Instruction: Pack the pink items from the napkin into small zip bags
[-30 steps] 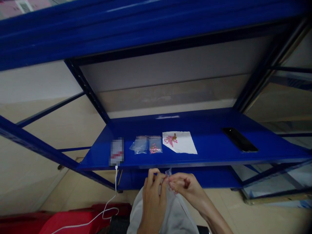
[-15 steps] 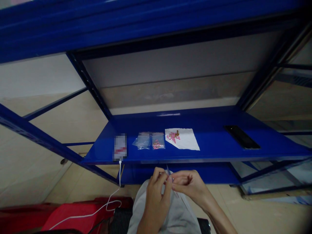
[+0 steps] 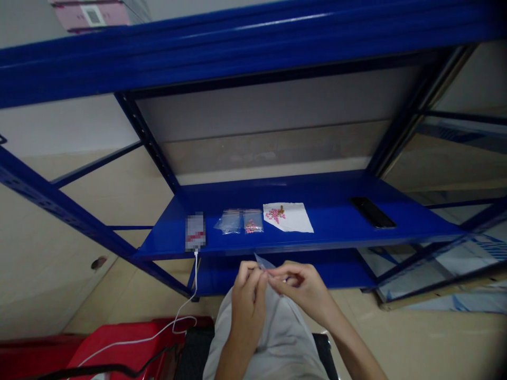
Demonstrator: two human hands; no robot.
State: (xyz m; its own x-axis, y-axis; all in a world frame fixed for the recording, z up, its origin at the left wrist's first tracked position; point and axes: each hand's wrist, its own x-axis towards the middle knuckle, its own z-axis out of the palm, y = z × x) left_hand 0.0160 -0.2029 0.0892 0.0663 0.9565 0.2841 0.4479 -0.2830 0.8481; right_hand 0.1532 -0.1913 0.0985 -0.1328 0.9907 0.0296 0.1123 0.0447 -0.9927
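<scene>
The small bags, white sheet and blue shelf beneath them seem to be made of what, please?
Small bags: likely plastic film, glossy, see-through with highlights.
White sheet: probably paper, matte, thin, with uneven edges.
Blue shelf: likely painted metal, glossy, reflecting light.

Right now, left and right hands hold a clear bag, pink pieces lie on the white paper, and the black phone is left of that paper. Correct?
Not quite: the black phone lies right of the white paper, per the head view. The left hand and right hand do hold a clear bag, and pink pieces lie on the paper.
</scene>
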